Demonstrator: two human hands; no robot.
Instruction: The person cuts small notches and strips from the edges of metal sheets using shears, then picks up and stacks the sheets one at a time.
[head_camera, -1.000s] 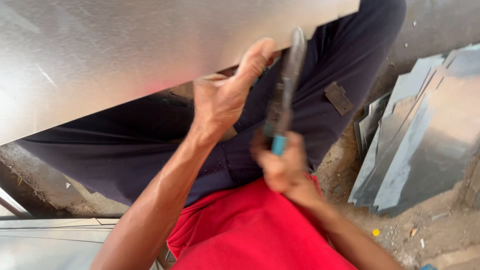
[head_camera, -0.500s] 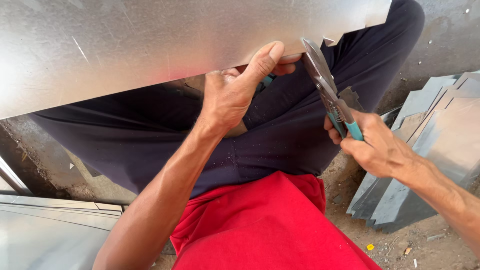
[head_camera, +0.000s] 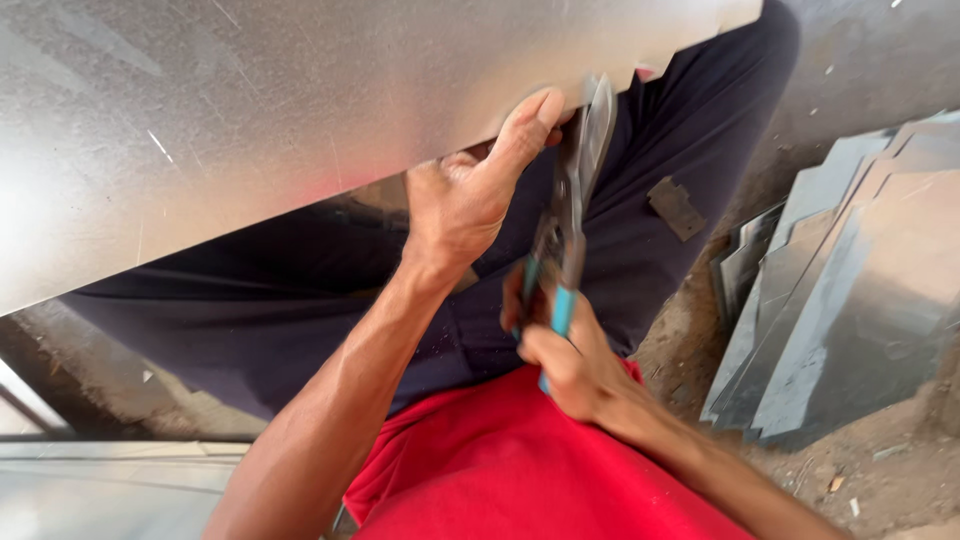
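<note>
While the left hand (head_camera: 462, 200) pinches the metal sheet (head_camera: 280, 120) edge, the right hand (head_camera: 570, 360) clenches tin snips (head_camera: 572, 215) pointing up beside that thumb.

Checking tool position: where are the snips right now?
Head view, centre-right: the snips are in the right hand, blades at the metal sheet's lower edge, just right of the left hand's thumb.

Dirt floor (head_camera: 880, 470) carries stacked metal sheets (head_camera: 850, 300).

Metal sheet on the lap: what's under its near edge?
Under the metal sheet: left hand with fingers tucked beneath, dark trousers. Fingertips and upper legs are covered.
</note>
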